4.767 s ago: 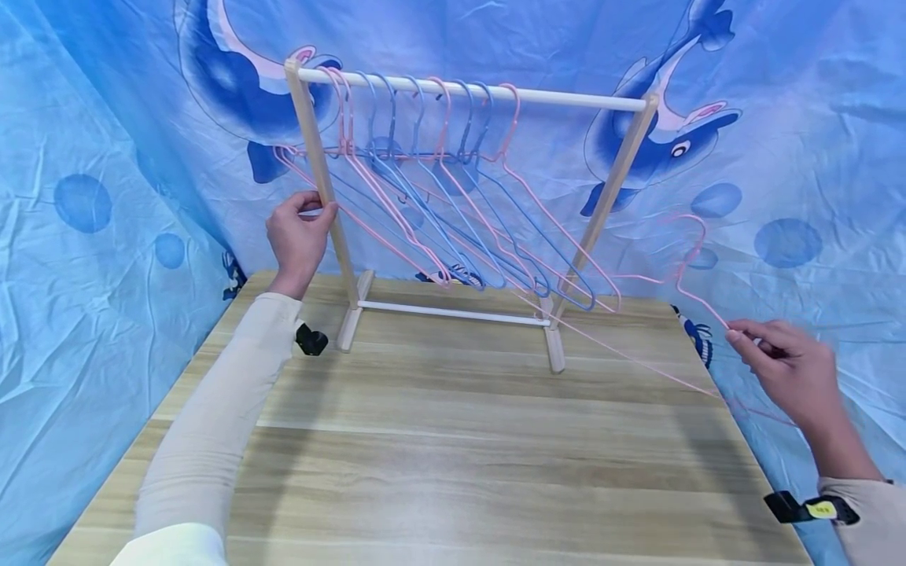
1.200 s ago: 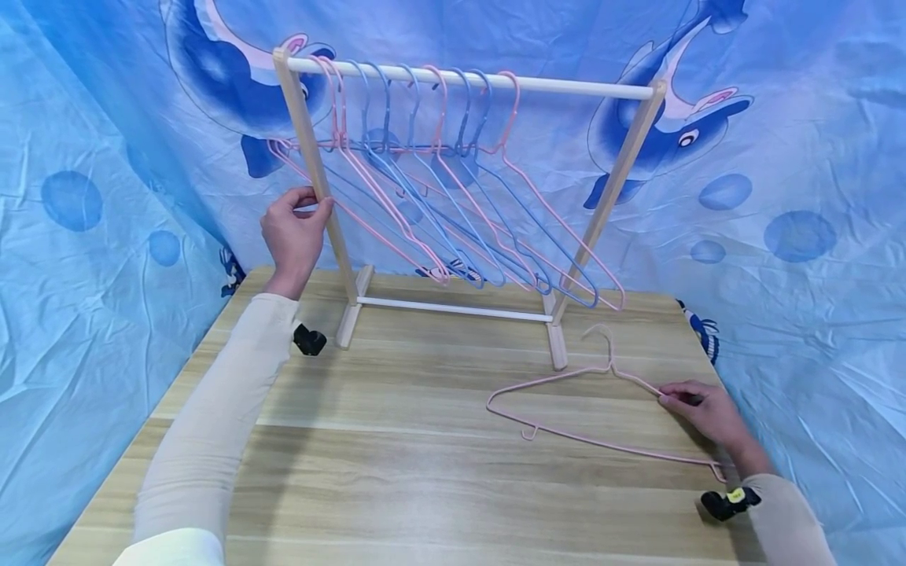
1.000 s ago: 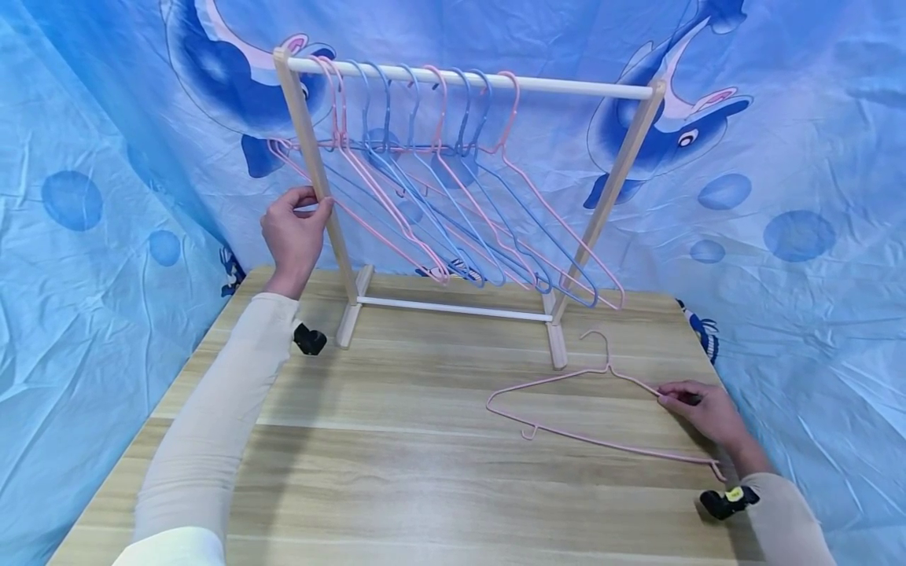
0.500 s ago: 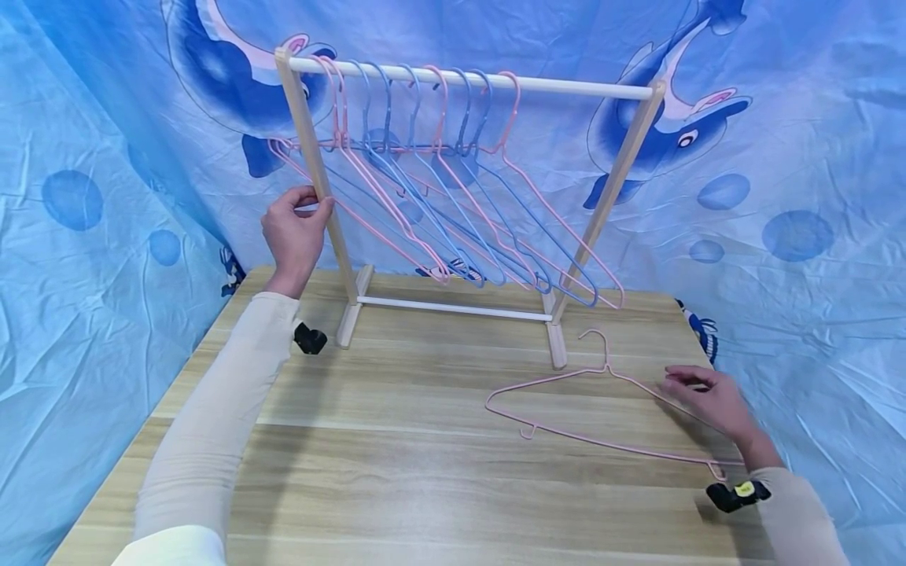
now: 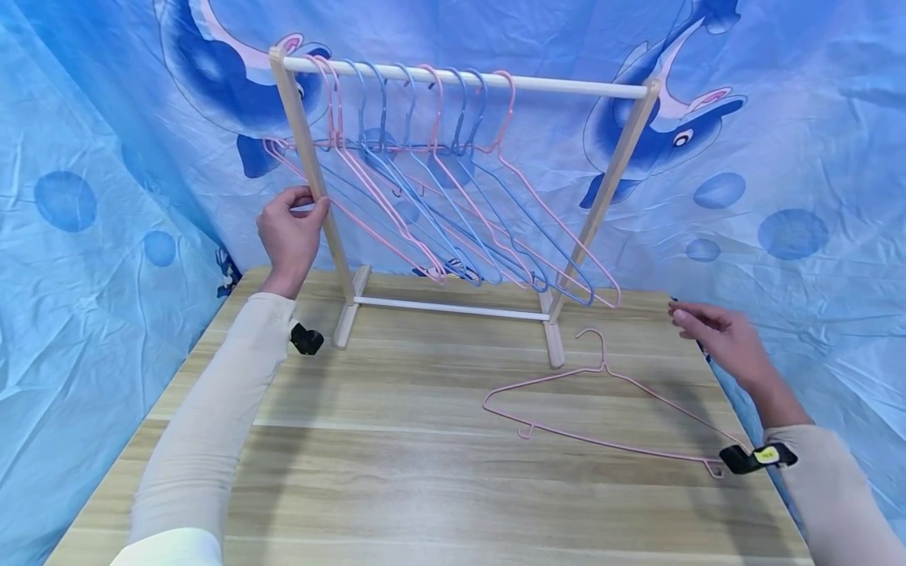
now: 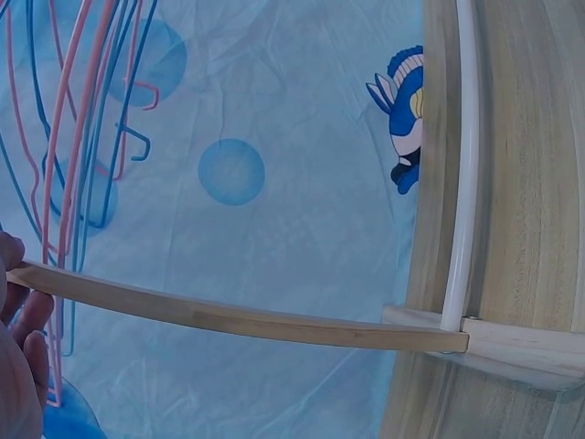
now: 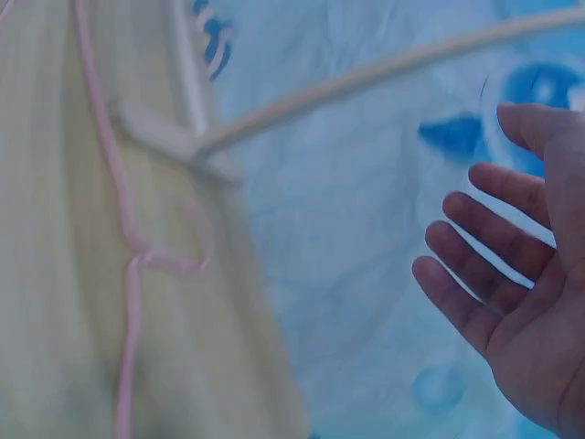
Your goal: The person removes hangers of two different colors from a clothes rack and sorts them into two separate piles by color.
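My left hand (image 5: 290, 236) pinches the left wooden post (image 5: 300, 134) of a small clothes rack between thumb and fingers. In the left wrist view the fingertips (image 6: 11, 247) lie round that post. A pink clothes hanger (image 5: 603, 367) lies flat on the table, right of the rack, its hook pointing away from me. My right hand (image 5: 732, 346) is raised beyond the hanger, over the table's right edge, holding nothing. The right wrist view shows its fingers (image 7: 494, 229) spread and relaxed.
Several pink and blue hangers (image 5: 520, 181) hang from the rack's white top rail (image 5: 566, 85), mostly toward its left and middle. The rack stands at the back of the wooden table (image 5: 396, 487). Blue dolphin-printed cloth (image 5: 835, 157) surrounds the table behind and at the sides.
My right hand brought the pink hanger in from the right, laid it on the table, let go, and has moved up and to the right. The left hand keeps its hold on the post.
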Demonstrator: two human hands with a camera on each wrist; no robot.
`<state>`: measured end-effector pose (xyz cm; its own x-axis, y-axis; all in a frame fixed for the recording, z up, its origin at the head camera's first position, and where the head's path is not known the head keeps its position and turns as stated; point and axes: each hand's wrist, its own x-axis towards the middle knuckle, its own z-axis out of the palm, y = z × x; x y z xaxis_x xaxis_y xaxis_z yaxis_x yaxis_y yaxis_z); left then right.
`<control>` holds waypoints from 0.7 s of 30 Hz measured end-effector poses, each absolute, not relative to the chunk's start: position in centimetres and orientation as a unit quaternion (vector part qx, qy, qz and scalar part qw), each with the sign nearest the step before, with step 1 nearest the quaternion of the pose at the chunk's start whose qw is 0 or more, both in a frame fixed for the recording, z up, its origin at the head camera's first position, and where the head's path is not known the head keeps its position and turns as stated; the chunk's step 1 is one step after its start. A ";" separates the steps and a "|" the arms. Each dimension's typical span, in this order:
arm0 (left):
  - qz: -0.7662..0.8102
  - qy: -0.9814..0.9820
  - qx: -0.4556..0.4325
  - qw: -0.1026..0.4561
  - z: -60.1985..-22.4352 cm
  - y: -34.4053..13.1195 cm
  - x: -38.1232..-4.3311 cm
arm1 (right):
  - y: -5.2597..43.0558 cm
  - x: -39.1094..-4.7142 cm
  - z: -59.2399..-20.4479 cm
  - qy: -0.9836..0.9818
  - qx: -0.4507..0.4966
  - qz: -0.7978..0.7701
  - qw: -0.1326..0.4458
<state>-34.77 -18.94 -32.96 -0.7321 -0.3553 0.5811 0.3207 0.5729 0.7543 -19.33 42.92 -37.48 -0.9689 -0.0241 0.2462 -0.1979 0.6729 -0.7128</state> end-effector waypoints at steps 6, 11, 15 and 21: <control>-0.467 -0.805 0.008 0.366 -32.8 -18.9 -34.5 | 39.8 -20.6 -33.2 -0.909 0.064 0.395 0.121; -0.467 -0.804 0.008 0.367 -32.7 -18.9 -34.5 | 37.3 -21.5 -30.8 -0.901 0.075 0.409 0.128; -0.468 -0.805 0.007 0.365 -32.7 -18.9 -34.5 | 35.4 -22.2 -29.4 -0.879 0.084 0.453 0.121; -0.468 -0.804 0.006 0.365 -32.7 -19.0 -34.5 | 33.0 -23.0 -28.0 -0.849 0.116 0.502 0.119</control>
